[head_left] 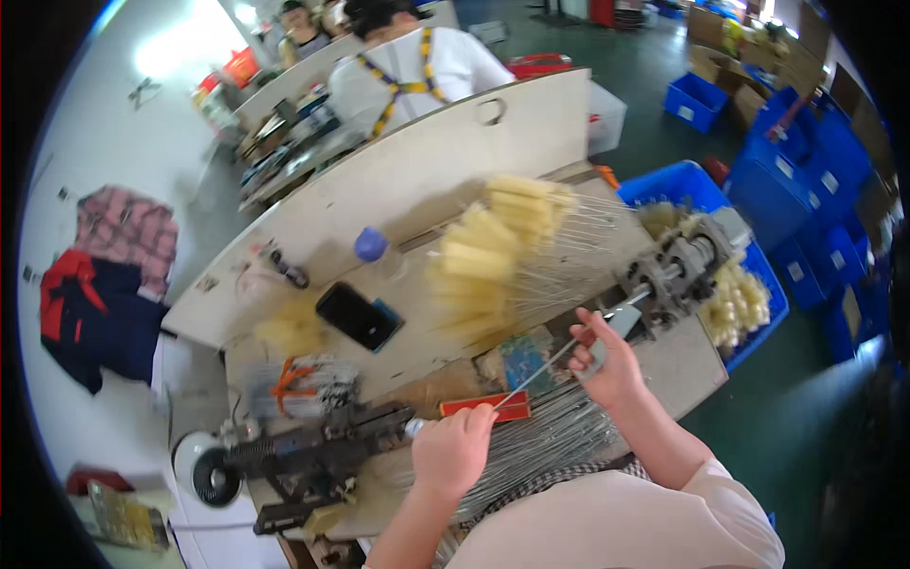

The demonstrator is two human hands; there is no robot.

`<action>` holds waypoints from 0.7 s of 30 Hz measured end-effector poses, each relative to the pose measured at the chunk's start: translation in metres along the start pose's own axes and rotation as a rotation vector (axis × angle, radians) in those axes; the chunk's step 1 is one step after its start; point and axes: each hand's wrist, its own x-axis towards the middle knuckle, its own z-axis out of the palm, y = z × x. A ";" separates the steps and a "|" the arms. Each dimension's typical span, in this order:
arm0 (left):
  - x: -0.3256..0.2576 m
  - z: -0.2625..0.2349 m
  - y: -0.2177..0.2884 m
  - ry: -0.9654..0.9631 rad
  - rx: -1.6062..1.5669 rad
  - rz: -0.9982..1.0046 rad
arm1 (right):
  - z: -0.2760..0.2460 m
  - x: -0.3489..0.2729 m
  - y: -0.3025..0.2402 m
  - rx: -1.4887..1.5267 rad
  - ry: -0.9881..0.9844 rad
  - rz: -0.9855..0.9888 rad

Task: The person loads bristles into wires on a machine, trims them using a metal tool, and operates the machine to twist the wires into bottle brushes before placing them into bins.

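A thin metal rod (pixel 533 376) slants between my two hands above the bench. My left hand (pixel 453 449) is closed around its lower end, beside the front of a dark clamp-like machine (pixel 322 441). Higher up, my right hand (pixel 611 365) has its fingers closed on the rod near a metal fixture (pixel 671 270). A pale piece lies against the right palm; its kind is unclear. Beneath the rod are a bundle of loose metal rods (pixel 540 450) and a red box (pixel 485 407). Beyond my hands lie pale yellow brush-like pieces (pixel 479 254) with thin wire stems.
A black phone (pixel 358 316) and a blue-capped bottle (pixel 372 247) are on the bench (pixel 398 365). Its back edge has a white partition (pixel 417 166), with a co-worker (pixel 408 71) beyond. A blue bin (pixel 773 289) with yellow pieces stands right; a small fan (pixel 209 469) stands left.
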 end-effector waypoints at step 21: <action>0.012 -0.006 0.005 -0.266 -0.159 -0.202 | -0.023 0.033 0.025 -0.153 -0.021 -0.164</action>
